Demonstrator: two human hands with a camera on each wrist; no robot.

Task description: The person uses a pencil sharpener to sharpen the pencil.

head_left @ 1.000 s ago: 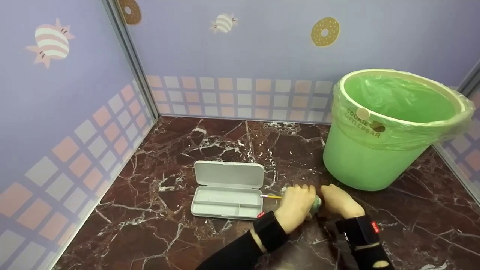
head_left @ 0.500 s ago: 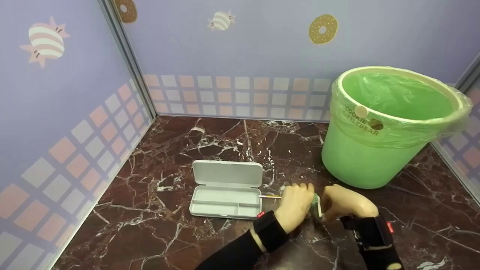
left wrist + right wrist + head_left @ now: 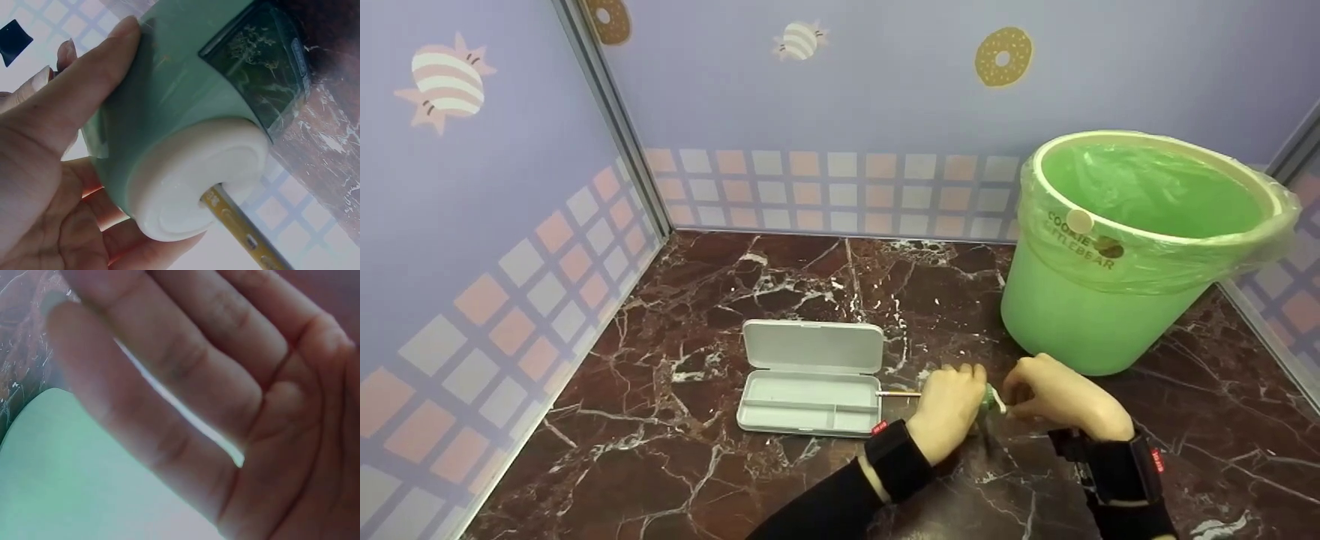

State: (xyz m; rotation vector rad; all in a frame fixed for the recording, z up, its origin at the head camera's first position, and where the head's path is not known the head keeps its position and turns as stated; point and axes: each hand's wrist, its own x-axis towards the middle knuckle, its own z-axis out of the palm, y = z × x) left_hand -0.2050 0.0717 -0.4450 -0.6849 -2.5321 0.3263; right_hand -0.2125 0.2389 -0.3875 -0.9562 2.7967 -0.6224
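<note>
My left hand (image 3: 949, 409) grips the green pencil sharpener (image 3: 163, 84), thumb along one side and fingers round the other. A yellow pencil (image 3: 242, 225) is inserted in the hole of its white front (image 3: 169, 191); in the head view the pencil (image 3: 898, 393) points left to the case. Bits of shavings lie inside the dark see-through drawer (image 3: 259, 62). At the sharpener's right side, the curled right hand (image 3: 1061, 397) pinches the end of the white crank (image 3: 998, 400). Its fingers (image 3: 180, 354) fill the right wrist view, where the crank is hidden.
An open white pencil case (image 3: 812, 347) with divided compartments lies left of the hands. A green bin (image 3: 1087, 322) with a plastic liner stands behind the right hand. Small white specks dot the marble surface; patterned walls rise behind and at the left.
The right hand has moved right and slightly up, its wrist turning, while the crank has changed angle. The left hand has kept its hold on the sharpener; the pencil's yellow stripes look darker.
</note>
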